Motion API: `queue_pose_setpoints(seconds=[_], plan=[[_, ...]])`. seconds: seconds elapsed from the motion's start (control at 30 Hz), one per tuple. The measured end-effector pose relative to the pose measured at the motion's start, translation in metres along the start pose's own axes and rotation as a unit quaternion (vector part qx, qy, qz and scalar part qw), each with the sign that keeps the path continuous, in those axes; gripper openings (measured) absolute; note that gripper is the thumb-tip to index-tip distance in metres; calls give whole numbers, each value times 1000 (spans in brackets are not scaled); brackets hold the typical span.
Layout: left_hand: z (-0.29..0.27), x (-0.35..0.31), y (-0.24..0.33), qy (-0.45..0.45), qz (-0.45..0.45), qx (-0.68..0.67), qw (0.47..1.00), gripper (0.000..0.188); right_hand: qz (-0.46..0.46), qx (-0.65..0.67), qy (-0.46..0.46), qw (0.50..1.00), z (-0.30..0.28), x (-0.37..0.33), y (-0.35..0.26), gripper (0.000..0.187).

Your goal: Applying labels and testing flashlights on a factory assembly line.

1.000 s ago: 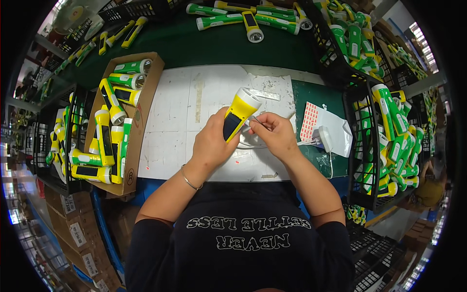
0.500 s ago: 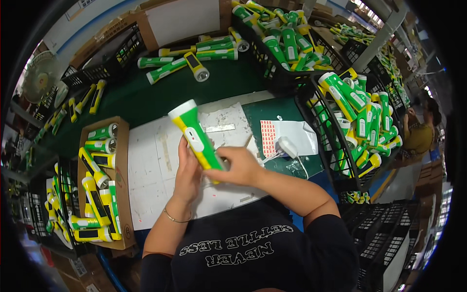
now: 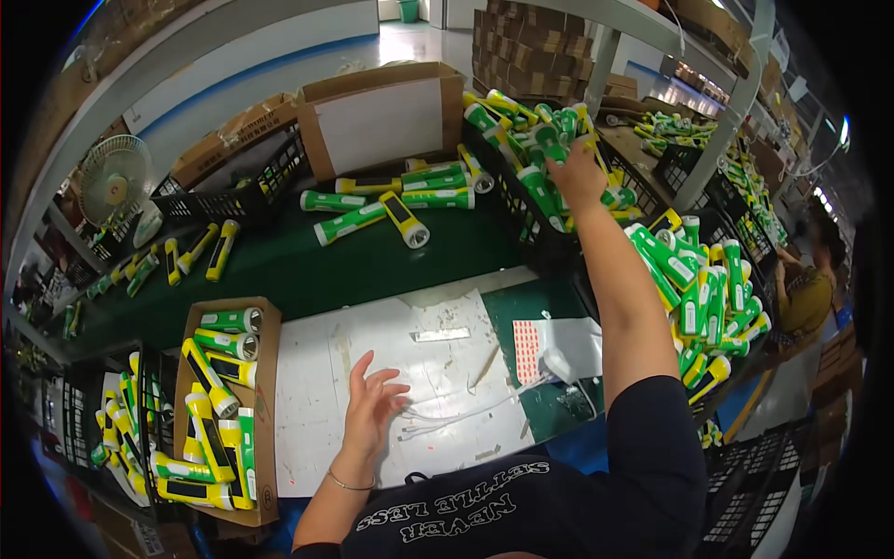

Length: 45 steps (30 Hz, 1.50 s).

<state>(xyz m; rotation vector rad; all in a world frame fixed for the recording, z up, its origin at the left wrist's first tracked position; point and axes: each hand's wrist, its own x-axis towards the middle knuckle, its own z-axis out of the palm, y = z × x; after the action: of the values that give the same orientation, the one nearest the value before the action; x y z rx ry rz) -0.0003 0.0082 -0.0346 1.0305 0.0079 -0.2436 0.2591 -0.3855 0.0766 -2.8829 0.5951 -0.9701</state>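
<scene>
My left hand (image 3: 371, 405) hovers over the white board (image 3: 326, 373), fingers spread and holding nothing. A white cable (image 3: 466, 408) lies on the board just right of it. My right arm stretches far forward to the black crate (image 3: 526, 219) at the back right, heaped with green, yellow and white flashlights. There my right hand (image 3: 579, 177) is closed on a green flashlight (image 3: 549, 147) at the top of the heap; its fingers partly hide it.
A cardboard box (image 3: 267, 391) of flashlights stands left of the board. Several flashlights (image 3: 403, 221) lie on the green bench (image 3: 345, 270). A second crate's flashlights (image 3: 712, 298) are piled at right. White plug (image 3: 562, 365) and sheet (image 3: 587, 340) lie nearby. A person (image 3: 805, 289) sits far right.
Both hands had a flashlight over the board. My left hand has let go and opened; my right hand has swung forward and right to the far crate. The view has tilted up.
</scene>
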Motion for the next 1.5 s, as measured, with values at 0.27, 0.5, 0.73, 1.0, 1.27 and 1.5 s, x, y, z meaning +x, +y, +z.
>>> queue_pose_setpoints(seconds=[0.27,0.5,0.73,1.0,1.27,1.5], plan=[[0,18,2,35,-25,1,999,53,-267,88,-222,933,55,-92,-136,62],[-5,32,7,54,-49,23,997,48,-174,187,-272,928,104,-127,-162,42],[5,25,9,33,-51,63,996,44,-225,191,-293,909,65,-132,-172,64],[-6,6,14,47,-47,105,992,42,-200,123,-301,924,71,-143,-173,46],[21,53,40,67,322,645,690,69,-199,409,-395,798,-66,-147,-125,42],[30,35,-6,-60,-105,9,993,40,-129,522,-451,713,-79,-207,-91,38]])
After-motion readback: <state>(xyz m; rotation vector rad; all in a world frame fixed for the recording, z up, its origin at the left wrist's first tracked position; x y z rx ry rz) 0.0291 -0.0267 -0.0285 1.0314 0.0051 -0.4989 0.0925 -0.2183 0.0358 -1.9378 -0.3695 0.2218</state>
